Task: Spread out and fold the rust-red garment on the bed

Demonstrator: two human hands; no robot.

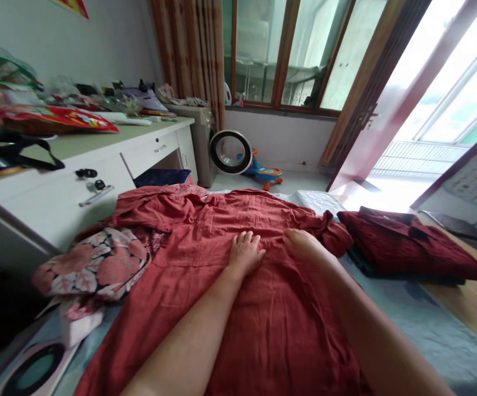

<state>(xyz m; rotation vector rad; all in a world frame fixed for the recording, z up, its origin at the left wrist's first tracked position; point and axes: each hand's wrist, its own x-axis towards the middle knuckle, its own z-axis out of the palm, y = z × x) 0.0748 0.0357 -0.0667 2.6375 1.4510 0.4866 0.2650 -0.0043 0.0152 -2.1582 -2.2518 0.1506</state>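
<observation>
Daylight glares nearly white through the doorway [423, 104]; shadow darkens beneath the desk [52, 201]; outer edges look stretched.

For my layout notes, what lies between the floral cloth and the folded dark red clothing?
In the head view, the spread red garment lies between them, with the left hand and right hand on it.

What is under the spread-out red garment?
A pale blue sheet shows past the edge of the red garment, with floral cloth at its left. Whatever lies beneath its middle is covered.
</observation>
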